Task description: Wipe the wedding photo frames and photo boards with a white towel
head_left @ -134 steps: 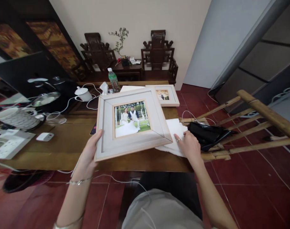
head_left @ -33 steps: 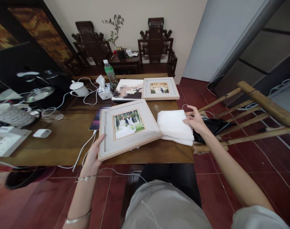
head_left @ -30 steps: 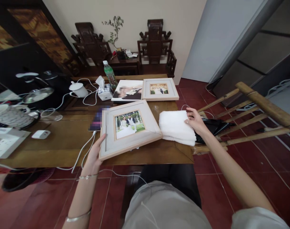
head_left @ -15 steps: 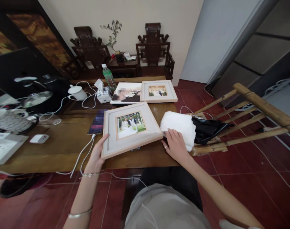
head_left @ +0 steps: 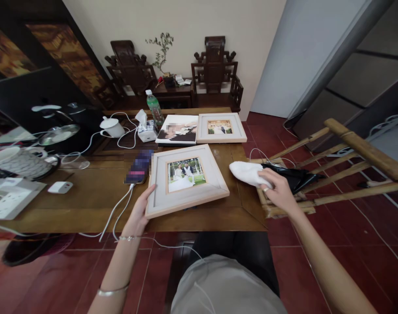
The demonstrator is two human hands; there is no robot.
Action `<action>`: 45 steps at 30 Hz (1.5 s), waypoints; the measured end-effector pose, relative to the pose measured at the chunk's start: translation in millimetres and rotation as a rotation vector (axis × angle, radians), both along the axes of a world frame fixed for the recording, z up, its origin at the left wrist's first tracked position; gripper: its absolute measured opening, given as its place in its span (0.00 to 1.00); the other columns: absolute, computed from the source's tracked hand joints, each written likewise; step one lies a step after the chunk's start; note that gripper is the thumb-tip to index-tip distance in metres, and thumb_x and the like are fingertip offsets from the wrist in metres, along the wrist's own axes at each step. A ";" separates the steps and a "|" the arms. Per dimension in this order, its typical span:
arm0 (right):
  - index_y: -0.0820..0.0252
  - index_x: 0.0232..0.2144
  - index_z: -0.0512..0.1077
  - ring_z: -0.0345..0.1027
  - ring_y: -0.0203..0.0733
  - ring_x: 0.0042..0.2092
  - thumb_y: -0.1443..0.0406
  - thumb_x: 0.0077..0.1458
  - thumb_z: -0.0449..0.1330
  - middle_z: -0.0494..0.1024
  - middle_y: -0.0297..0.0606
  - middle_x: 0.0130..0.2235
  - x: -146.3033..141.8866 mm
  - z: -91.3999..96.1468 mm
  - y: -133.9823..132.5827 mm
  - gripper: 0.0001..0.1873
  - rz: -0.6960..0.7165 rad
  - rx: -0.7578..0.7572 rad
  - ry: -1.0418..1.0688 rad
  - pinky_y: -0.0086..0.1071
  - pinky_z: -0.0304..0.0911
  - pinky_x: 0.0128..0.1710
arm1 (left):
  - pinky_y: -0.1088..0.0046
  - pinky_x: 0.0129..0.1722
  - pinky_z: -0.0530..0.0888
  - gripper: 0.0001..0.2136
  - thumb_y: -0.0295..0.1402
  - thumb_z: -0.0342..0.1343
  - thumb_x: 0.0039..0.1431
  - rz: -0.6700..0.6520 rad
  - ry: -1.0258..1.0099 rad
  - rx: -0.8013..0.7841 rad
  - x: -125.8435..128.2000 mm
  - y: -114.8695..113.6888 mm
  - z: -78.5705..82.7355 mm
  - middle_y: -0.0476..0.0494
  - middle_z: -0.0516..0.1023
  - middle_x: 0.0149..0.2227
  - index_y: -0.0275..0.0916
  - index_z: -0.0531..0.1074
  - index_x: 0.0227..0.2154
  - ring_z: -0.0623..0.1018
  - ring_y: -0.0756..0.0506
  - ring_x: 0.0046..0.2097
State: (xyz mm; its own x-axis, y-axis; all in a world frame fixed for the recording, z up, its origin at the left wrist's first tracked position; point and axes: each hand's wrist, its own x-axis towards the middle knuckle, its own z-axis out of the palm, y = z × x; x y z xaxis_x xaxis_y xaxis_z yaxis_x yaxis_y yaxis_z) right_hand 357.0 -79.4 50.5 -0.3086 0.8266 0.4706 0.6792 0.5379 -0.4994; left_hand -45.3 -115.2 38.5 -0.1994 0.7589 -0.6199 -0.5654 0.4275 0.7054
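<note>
My left hand (head_left: 141,208) grips the lower left corner of a pale wooden picture frame (head_left: 215,176), which is tilted above the table and holds a wedding photo. Its thumb lies along the side rail; the other fingers are hidden beneath. To the right, my right hand (head_left: 279,189) is closed on a white cloth (head_left: 246,173), now bunched and lifted off the table's right end. A second picture frame (head_left: 241,128) lies farther back, beside a photo panel (head_left: 175,126) with a partly blurred picture. Just left of the held frame is a phone (head_left: 138,168) with a white cable plugged in.
On the wooden table (head_left: 84,205) stand a tissue box (head_left: 147,132), a green bottle (head_left: 154,107), a lidded white cup (head_left: 113,127), a charger (head_left: 60,187) and a power strip (head_left: 14,200). A bamboo chair (head_left: 352,165) with a black bag (head_left: 293,176) adjoins the right end.
My right hand has closed on the white cloth and moved right, away from the frame's corner. The cloth went from flat to bunched. My left hand still holds the frame.
</note>
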 end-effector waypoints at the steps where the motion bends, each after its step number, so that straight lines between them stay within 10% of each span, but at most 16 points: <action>1: 0.56 0.35 0.69 0.67 0.45 0.42 0.70 0.47 0.52 0.71 0.39 0.39 9.5 2.4 0.3 0.12 0.023 -0.025 -0.023 0.37 0.63 0.42 | 0.67 0.36 0.80 0.17 0.28 0.49 0.63 -0.010 -0.001 0.009 1.8 1.2 -0.5 0.36 0.82 0.31 0.25 0.68 0.52 0.82 0.41 0.30; 7: 0.56 0.24 0.65 0.66 0.47 0.40 0.69 0.46 0.53 0.70 0.39 0.34 37.2 4.8 -3.0 0.03 0.071 -0.055 -0.139 0.38 0.63 0.40 | 0.70 0.34 0.80 0.15 0.27 0.50 0.62 -0.033 0.012 0.018 16.6 10.7 -0.5 0.38 0.82 0.30 0.27 0.70 0.50 0.82 0.42 0.30; 14: 0.55 0.27 0.70 0.65 0.52 0.43 0.57 0.45 0.65 0.72 0.42 0.39 51.9 36.3 8.1 0.11 -0.279 0.160 0.124 0.46 0.62 0.44 | 0.72 0.33 0.78 0.13 0.27 0.51 0.61 -0.098 0.025 0.040 30.3 28.2 -6.3 0.39 0.82 0.31 0.29 0.72 0.47 0.81 0.44 0.29; 23: 0.53 0.32 0.77 0.62 0.50 0.57 0.60 0.51 0.63 0.76 0.39 0.49 43.4 68.0 5.8 0.06 -0.178 0.225 0.158 0.56 0.34 0.63 | 0.71 0.38 0.76 0.11 0.31 0.56 0.58 -0.186 0.215 0.145 29.5 52.4 -24.1 0.39 0.81 0.32 0.31 0.75 0.41 0.80 0.45 0.33; 28: 0.59 0.22 0.72 0.72 0.46 0.42 0.61 0.50 0.63 0.79 0.39 0.36 37.0 68.0 11.1 0.10 -0.264 0.242 0.347 0.47 0.62 0.50 | 0.68 0.44 0.71 0.12 0.36 0.54 0.58 -0.249 0.577 0.189 29.1 55.9 -26.8 0.38 0.80 0.36 0.32 0.74 0.37 0.79 0.41 0.41; 34: 0.55 0.14 0.48 0.63 0.38 0.30 0.58 0.48 0.64 0.61 0.32 0.22 25.0 75.8 23.1 0.28 -0.431 0.442 0.006 0.42 0.64 0.45 | 0.65 0.46 0.67 0.10 0.39 0.54 0.56 -0.316 1.036 0.253 31.5 63.3 -26.4 0.32 0.79 0.39 0.36 0.72 0.30 0.76 0.35 0.46; 39: 0.58 0.31 0.67 0.64 0.51 0.49 0.71 0.51 0.57 0.67 0.47 0.50 -18.3 50.0 25.4 0.04 -0.177 0.199 -0.157 0.46 0.62 0.49 | 0.60 0.50 0.66 0.11 0.41 0.55 0.54 -0.369 1.225 0.316 35.0 68.3 -28.8 0.30 0.77 0.37 0.37 0.70 0.30 0.73 0.31 0.48; 45: 0.52 0.45 0.70 0.48 0.57 0.64 0.78 0.55 0.48 0.61 0.42 0.62 -83.9 -8.9 -0.1 0.22 0.133 0.072 -0.541 0.62 0.45 0.58 | 0.50 0.58 0.58 0.23 0.30 0.48 0.58 -0.399 1.428 0.602 34.1 74.5 -45.6 0.22 0.65 0.51 0.24 0.61 0.55 0.63 0.31 0.58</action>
